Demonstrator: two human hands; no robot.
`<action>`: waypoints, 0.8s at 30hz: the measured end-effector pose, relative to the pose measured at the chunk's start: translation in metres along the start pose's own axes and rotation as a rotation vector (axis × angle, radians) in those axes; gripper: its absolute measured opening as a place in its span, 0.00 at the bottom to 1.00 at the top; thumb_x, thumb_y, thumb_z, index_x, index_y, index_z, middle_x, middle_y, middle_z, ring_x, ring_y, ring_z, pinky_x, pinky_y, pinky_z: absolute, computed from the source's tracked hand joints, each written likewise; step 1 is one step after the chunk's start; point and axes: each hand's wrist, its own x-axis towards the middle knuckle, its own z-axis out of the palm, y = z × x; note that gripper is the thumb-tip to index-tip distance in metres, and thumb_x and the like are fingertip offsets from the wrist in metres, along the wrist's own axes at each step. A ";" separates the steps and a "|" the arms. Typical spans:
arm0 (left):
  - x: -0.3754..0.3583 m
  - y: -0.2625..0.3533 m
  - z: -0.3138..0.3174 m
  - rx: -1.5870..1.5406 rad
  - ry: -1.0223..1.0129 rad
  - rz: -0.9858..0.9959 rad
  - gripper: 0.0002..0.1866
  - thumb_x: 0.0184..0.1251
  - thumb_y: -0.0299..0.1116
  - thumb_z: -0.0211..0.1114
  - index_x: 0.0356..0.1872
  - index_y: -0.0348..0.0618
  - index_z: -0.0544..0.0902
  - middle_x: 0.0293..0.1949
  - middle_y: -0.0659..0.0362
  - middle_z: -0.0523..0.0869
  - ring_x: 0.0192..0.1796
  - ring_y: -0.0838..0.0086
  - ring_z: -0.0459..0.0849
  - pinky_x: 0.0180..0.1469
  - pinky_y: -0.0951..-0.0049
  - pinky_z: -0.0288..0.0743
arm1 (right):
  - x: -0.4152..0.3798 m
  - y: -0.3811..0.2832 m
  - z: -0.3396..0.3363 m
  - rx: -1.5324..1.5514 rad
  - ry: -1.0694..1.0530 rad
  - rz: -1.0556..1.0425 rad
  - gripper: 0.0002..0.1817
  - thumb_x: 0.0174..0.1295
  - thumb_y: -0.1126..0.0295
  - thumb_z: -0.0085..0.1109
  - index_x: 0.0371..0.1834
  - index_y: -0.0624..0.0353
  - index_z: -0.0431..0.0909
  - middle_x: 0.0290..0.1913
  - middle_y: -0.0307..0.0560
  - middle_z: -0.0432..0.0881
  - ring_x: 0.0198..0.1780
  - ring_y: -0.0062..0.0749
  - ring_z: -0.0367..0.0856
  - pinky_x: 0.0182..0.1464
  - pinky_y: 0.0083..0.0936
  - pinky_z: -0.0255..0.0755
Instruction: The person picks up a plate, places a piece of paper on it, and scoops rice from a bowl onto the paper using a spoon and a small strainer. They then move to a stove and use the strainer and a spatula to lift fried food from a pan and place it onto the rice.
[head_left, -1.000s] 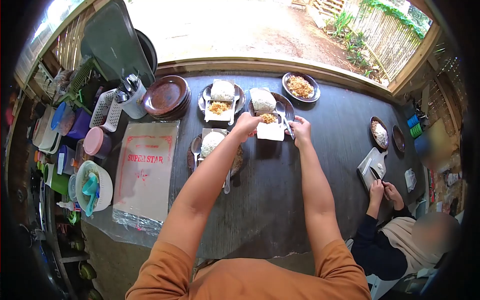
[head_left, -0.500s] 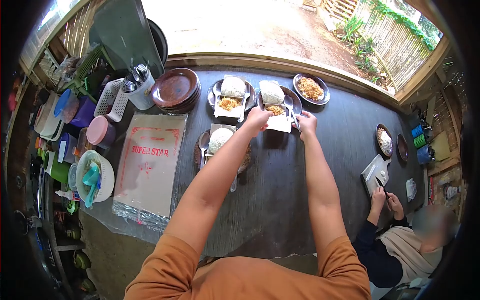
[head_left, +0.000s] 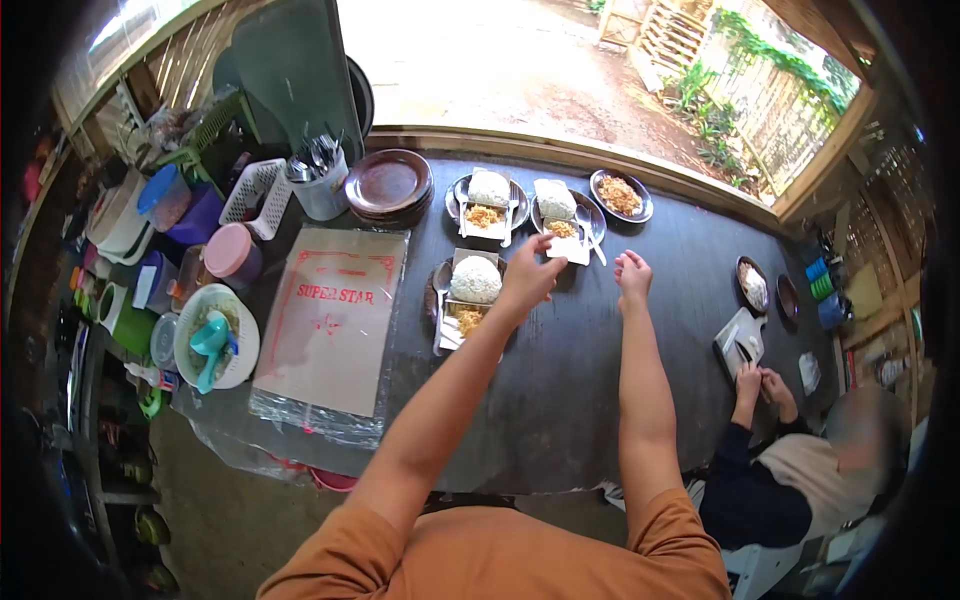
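My left hand (head_left: 533, 275) hovers over the table in front of the far middle plate (head_left: 594, 212), thumb and index finger apart, holding nothing. To its right, my right hand (head_left: 632, 277) is raised off the table with fingers curled in and nothing visible in them. That plate carries a rice mound (head_left: 555, 199), orange-brown shredded food on white paper, and a spoon (head_left: 586, 224). A second plate at the left bears a rice mound (head_left: 489, 187), a spoon and a fork (head_left: 511, 215). A nearer rice mound (head_left: 476, 280) sits on another plate, partly hidden by my left forearm.
A bowl of orange-brown food (head_left: 621, 196) stands at the far edge. Stacked brown plates (head_left: 389, 182), a cutlery tub (head_left: 320, 190) and a SUPER STAR cardboard sheet (head_left: 330, 310) are leftward. At right, a person works with a knife on a white board (head_left: 741, 335).
Both my hands have come away from the far middle plate, toward me. The right hand has let go of the cutlery there. My view has shifted, bringing the nearest plate's food into sight.
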 end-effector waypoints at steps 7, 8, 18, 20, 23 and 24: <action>-0.225 0.016 -0.099 0.003 -0.531 0.070 0.08 0.69 0.34 0.66 0.42 0.42 0.81 0.30 0.69 0.79 0.29 0.89 0.72 0.30 0.84 0.67 | -0.264 -0.024 -0.061 0.220 0.002 -0.119 0.13 0.68 0.71 0.55 0.52 0.65 0.78 0.35 0.38 0.81 0.33 0.18 0.76 0.34 0.15 0.68; -0.258 0.014 -0.118 -0.021 -0.632 -0.010 0.07 0.69 0.32 0.66 0.43 0.41 0.81 0.32 0.69 0.79 0.32 0.88 0.72 0.31 0.83 0.67 | -0.307 -0.013 -0.072 0.203 -0.076 -0.166 0.11 0.69 0.71 0.55 0.49 0.65 0.78 0.31 0.37 0.78 0.31 0.17 0.75 0.32 0.15 0.67; -0.534 -0.345 -0.401 1.599 -0.495 -0.164 0.21 0.59 0.43 0.64 0.50 0.44 0.83 0.49 0.49 0.87 0.47 0.59 0.87 0.48 0.63 0.80 | -0.552 0.278 -0.167 -0.797 -0.472 0.023 0.10 0.64 0.65 0.61 0.41 0.60 0.83 0.24 0.40 0.81 0.21 0.29 0.78 0.26 0.28 0.74; -0.650 -0.449 -0.472 0.652 0.097 -0.586 0.12 0.63 0.31 0.59 0.48 0.44 0.78 0.42 0.56 0.86 0.41 0.66 0.85 0.38 0.61 0.79 | -0.562 0.351 -0.190 -0.766 -0.510 0.229 0.10 0.65 0.64 0.58 0.40 0.59 0.82 0.25 0.40 0.80 0.22 0.29 0.78 0.27 0.28 0.75; -0.753 -0.404 -0.449 -0.227 1.126 -1.140 0.11 0.68 0.32 0.57 0.49 0.44 0.78 0.36 0.58 0.82 0.31 0.68 0.80 0.28 0.64 0.74 | -0.583 0.426 -0.234 -0.654 -0.527 0.892 0.10 0.69 0.62 0.51 0.37 0.55 0.77 0.28 0.40 0.80 0.25 0.30 0.79 0.30 0.30 0.76; -0.785 -0.405 -0.451 -0.332 1.174 -1.146 0.12 0.69 0.33 0.57 0.51 0.44 0.78 0.36 0.57 0.81 0.28 0.68 0.79 0.26 0.66 0.72 | -0.585 0.436 -0.245 -0.615 -0.523 1.101 0.10 0.70 0.61 0.49 0.36 0.53 0.75 0.28 0.40 0.80 0.27 0.31 0.80 0.32 0.31 0.76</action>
